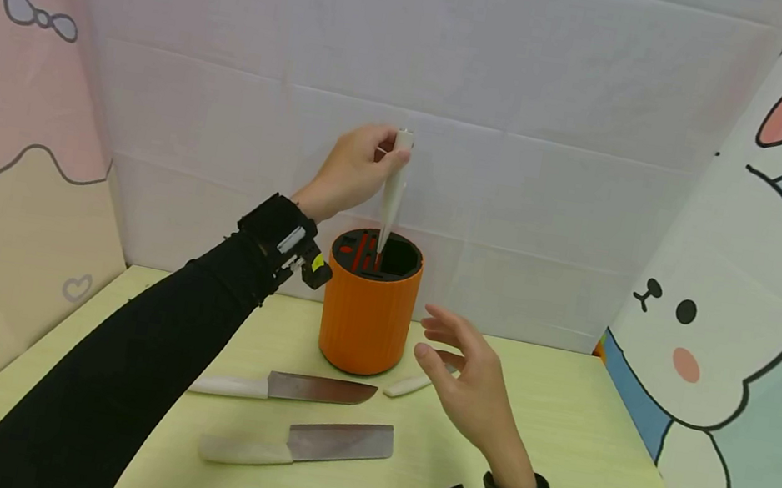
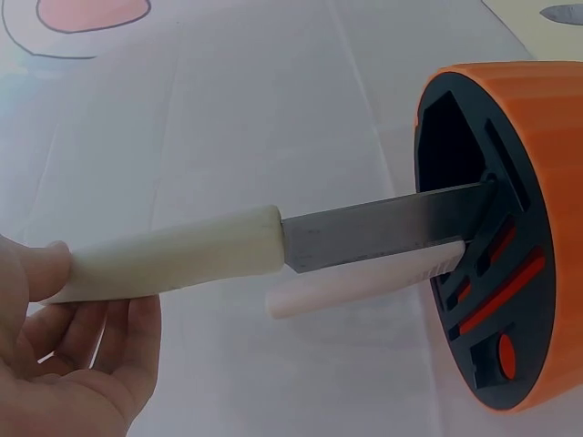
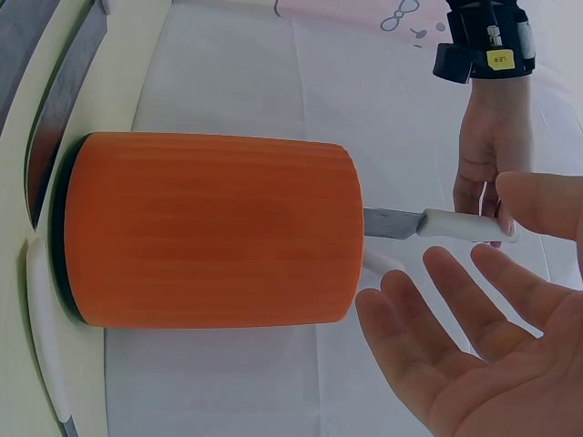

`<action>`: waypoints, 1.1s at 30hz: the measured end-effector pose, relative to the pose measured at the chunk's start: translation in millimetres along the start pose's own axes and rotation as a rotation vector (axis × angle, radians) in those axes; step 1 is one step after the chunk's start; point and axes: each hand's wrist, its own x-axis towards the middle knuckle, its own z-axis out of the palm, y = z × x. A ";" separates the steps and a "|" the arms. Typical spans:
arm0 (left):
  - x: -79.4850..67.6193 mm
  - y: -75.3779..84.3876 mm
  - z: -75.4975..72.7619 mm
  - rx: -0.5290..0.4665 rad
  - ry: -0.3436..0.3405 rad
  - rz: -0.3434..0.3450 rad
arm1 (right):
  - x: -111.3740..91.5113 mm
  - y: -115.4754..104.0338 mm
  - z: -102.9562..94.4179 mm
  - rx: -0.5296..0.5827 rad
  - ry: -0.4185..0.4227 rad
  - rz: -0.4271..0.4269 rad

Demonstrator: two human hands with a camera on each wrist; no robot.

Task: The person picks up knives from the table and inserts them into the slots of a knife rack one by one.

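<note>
Currently, from my distant seat, the head view shows me the left hand (image 1: 352,171) pinching a white-handled knife (image 1: 400,163) by the upper part of its handle, blade down, above the orange knife block (image 1: 368,321) at the far side of the pale table (image 1: 616,463). I see the right hand (image 1: 465,377) to the right of the block and nearer, its fingers gently bent and the thumb well apart from them. A small knife (image 1: 408,386) lies just beside the block on its near right, partly hidden from me by that hand. Nearer than the block lies a long knife (image 1: 324,390), handle to the left, and nearer again a cleaver (image 1: 342,442) set the same way. A white sheet (image 1: 576,69) hangs behind, with a rabbit print (image 1: 684,364) on the right. Through the left wrist view I find the thumb and fingers gripping the end of the handle; the blade reaches the slotted black top, much of it exposed, though I cannot tell how deep its tip sits. Close to this blade, a second pale handle (image 2: 369,280) sticks out of the block. From the right wrist view I make out the right palm with its fingers spread wide near the block's upper end, apart from the knife.
</note>
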 end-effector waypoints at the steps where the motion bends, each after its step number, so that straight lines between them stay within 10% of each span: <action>1: -0.4 -1.0 0.6 0.001 -0.002 -0.003 | -0.1 0.1 0.0 0.000 0.000 0.000; 33: -20.2 -30.1 16.3 -0.019 -0.042 -0.079 | 0.2 -1.1 1.7 0.006 -0.011 0.011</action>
